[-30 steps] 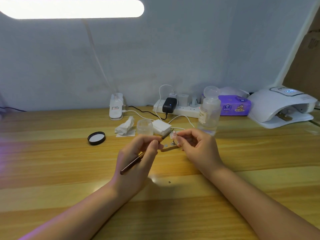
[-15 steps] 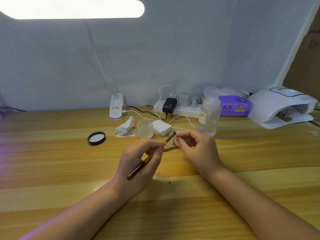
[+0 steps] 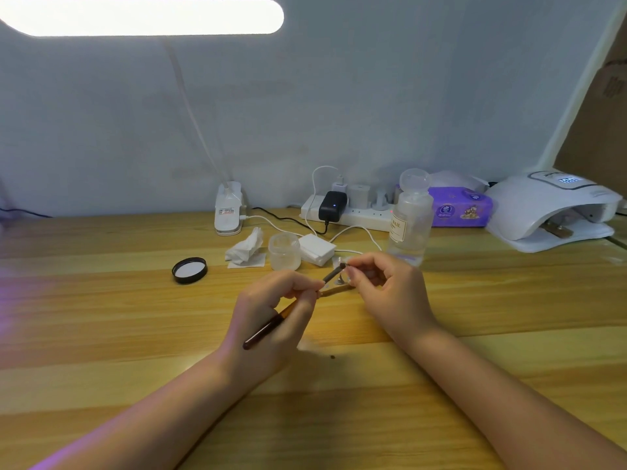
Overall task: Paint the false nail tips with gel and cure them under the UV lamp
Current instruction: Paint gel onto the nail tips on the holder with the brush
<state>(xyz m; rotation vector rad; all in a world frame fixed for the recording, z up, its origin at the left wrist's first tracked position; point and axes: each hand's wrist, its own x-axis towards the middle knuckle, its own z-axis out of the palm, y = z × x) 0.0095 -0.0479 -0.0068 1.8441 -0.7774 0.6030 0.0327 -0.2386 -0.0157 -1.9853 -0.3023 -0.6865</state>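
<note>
Two bare forearms enter from the bottom corners of the frame and meet just below the centre, over a wooden table of pale planks with darker grain bands. A small dark speck lies on the wood between the wrists.

The left hand curls its fingers round a brush, pinching the shaft near the ferrule; the dark handle slants down to the lower left and the bristle end points up to the right. The right hand has fingers and thumb pressed together on something small at the brush tip, probably a nail tip, too small to tell. A wooden stick shows between the two hands.

Just beyond, mid-frame, stand a frosted jar, a stack of white pads and a crumpled tissue; a black lid lies further left. A clear bottle stands right of centre.

Along the back edge sit a white lamp base, a power strip with a black adapter, and a purple tissue pack. The white UV lamp sits at the far right, its display lit.

Behind is a plain pale wall; a bright lamp bar glows in the upper left, and brown cardboard fills the upper right edge.
</note>
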